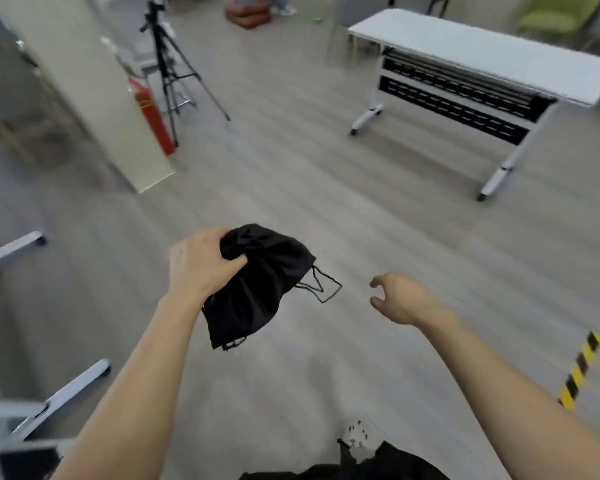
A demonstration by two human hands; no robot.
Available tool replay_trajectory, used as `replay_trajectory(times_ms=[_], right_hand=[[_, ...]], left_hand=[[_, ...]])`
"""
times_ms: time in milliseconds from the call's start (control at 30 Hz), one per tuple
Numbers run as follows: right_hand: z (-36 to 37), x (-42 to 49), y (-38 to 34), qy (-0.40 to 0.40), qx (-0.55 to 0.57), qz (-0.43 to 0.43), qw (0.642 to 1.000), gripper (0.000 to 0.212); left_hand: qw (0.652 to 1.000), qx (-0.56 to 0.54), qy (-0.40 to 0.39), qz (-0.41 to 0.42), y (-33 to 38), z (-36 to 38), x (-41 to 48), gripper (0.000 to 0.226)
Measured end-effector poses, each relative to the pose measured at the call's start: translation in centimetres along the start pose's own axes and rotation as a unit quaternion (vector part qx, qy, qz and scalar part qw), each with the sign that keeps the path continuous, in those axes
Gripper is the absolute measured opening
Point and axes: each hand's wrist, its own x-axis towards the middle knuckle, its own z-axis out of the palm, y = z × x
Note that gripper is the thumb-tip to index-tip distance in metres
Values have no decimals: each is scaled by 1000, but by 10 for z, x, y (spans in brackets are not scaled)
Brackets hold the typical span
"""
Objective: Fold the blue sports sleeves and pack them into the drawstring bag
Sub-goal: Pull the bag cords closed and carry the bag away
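Open floor (pixel 343 209) lies ahead of both hands; a folding table (pixel 482 53) stands far right, a tripod (pixel 168 71) far left.

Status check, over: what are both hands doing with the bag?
Left hand grips black fabric drawstring bag by its bunched top, held mid-air. Right hand open, empty, clear of bag. Blue sleeves not in view. Nothing blocking.

Drawstring bag (pixel 257 282) in your left hand (pixel 201 265) at centre, your right hand (pixel 399 299) to its right and apart, folding table (pixel 482 53) far right, tripod (pixel 170 71) far left, fire extinguisher (pixel 151 116) just left of it, floor tape (pixel 582 368) near right.
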Motion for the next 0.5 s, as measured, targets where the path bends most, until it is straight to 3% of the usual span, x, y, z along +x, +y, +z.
replay_trajectory(times_ms=[200, 500], right_hand=[[-47, 33, 109, -1, 11, 35, 999, 51], [-100, 110, 206, 12, 36, 78, 996, 56]], left_hand=[[999, 25, -30, 37, 98, 67, 70, 28], [994, -19, -61, 84, 227, 134, 189, 31]])
